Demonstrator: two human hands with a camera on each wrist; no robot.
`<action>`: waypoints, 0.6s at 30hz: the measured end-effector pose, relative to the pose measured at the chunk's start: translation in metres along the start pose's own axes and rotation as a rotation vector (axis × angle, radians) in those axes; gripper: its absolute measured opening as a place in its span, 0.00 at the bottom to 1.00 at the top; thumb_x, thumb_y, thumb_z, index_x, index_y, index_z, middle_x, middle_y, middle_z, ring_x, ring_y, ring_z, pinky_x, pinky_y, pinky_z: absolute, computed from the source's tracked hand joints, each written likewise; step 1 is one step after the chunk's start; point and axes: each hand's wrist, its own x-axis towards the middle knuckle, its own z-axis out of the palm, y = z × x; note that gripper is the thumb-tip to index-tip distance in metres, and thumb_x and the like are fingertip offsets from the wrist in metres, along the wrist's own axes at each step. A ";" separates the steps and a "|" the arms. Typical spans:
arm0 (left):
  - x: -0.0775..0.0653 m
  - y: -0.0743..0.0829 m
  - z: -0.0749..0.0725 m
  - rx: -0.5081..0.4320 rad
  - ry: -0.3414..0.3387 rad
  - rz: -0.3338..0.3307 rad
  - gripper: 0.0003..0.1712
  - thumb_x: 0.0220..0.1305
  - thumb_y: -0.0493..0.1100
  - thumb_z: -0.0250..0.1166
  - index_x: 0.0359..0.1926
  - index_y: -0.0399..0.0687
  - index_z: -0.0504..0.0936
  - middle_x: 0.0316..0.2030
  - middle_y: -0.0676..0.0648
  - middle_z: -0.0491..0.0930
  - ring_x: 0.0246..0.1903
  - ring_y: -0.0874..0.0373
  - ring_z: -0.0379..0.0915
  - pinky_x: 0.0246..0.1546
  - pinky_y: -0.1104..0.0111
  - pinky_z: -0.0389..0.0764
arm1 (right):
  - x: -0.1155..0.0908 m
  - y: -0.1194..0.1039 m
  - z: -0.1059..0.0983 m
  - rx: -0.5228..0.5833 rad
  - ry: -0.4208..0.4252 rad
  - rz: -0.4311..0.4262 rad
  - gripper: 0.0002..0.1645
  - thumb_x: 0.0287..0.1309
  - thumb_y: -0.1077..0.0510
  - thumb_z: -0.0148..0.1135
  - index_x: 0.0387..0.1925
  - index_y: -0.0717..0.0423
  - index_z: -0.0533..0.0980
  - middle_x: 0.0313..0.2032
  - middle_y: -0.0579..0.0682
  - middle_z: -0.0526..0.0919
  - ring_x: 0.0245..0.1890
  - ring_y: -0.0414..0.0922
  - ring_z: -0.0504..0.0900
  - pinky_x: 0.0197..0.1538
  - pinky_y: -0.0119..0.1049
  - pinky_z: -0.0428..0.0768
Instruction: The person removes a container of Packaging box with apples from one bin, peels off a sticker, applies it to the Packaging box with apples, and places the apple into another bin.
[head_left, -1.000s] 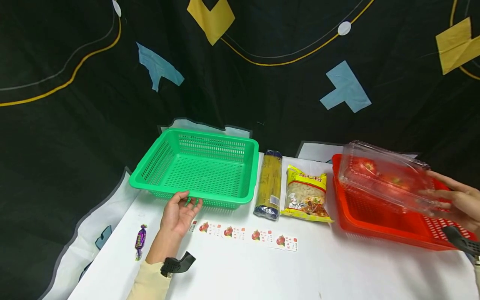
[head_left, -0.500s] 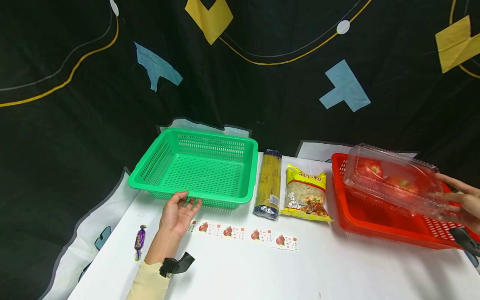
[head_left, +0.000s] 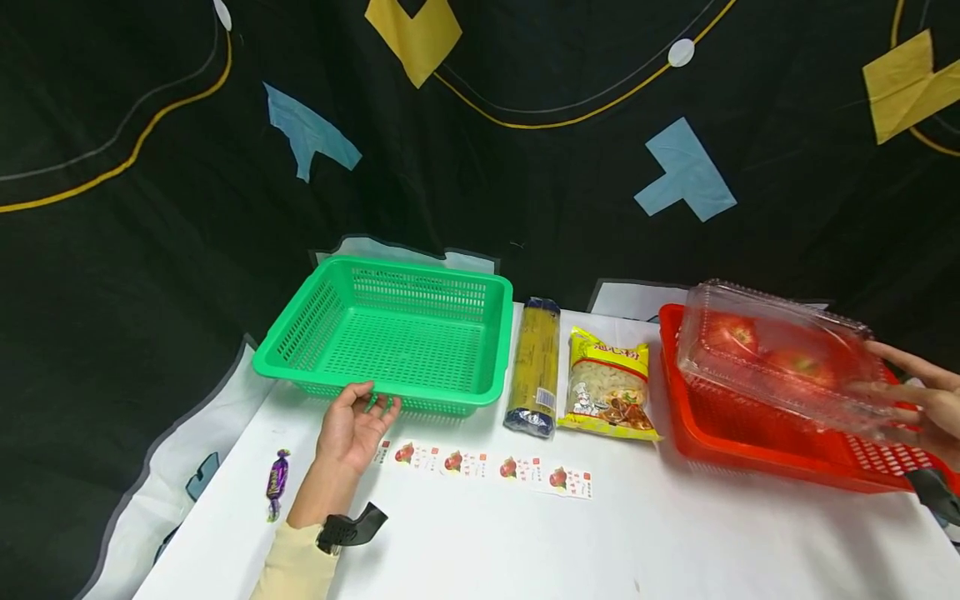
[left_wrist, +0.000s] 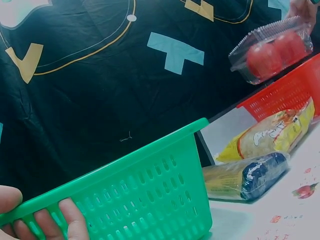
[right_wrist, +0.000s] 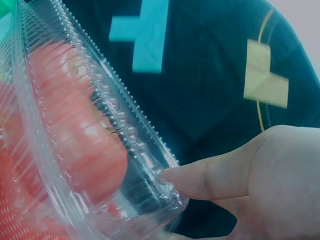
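Note:
At the right of the head view, my right hand (head_left: 926, 408) grips the end of a clear plastic clamshell box (right_wrist: 150, 145). Red fruits that look like apples (right_wrist: 92, 150) show through its walls. The box is tilted and held over the red basket (head_left: 780, 454); the left wrist view shows it raised above the rim. My left hand (head_left: 356, 429) holds the near rim of the green basket (head_left: 491, 396), its thumb at the rim and its fingers (left_wrist: 75, 220) against the slotted outer wall. Nothing lies inside the green basket.
Between the baskets lie a long yellow pack with dark blue ends (head_left: 534, 367) and a yellow bag of pasta (head_left: 609, 387). In front is a row of fruit-printed paper labels (head_left: 517, 469). A purple-wrapped candy (head_left: 277, 485) lies left. A black cloth (head_left: 525, 208) hangs behind the table.
The clamshell box shifted slightly right, then back a little left and up, staying over the red basket in my right hand. My left hand has stayed at the green basket's rim.

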 end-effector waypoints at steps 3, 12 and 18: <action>0.001 0.000 0.000 0.005 0.002 0.003 0.06 0.72 0.33 0.49 0.35 0.44 0.67 0.38 0.48 0.64 0.42 0.57 0.64 0.52 0.61 0.75 | -0.007 -0.004 0.011 0.035 -0.009 -0.027 0.36 0.71 0.51 0.51 0.71 0.16 0.53 0.32 0.25 0.76 0.27 0.42 0.84 0.30 0.51 0.84; 0.001 0.000 0.000 -0.015 0.011 -0.004 0.05 0.72 0.33 0.49 0.37 0.44 0.67 0.39 0.49 0.64 0.42 0.57 0.63 0.52 0.61 0.76 | -0.027 -0.005 0.051 0.070 -0.116 -0.124 0.27 0.71 0.62 0.53 0.58 0.23 0.73 0.39 0.30 0.82 0.33 0.48 0.87 0.31 0.50 0.84; 0.001 0.000 0.000 -0.012 0.007 0.002 0.05 0.72 0.33 0.49 0.37 0.44 0.67 0.39 0.49 0.63 0.42 0.57 0.63 0.51 0.61 0.76 | -0.044 0.000 0.077 0.089 -0.197 -0.148 0.32 0.71 0.67 0.48 0.54 0.22 0.77 0.43 0.36 0.84 0.36 0.48 0.87 0.33 0.47 0.84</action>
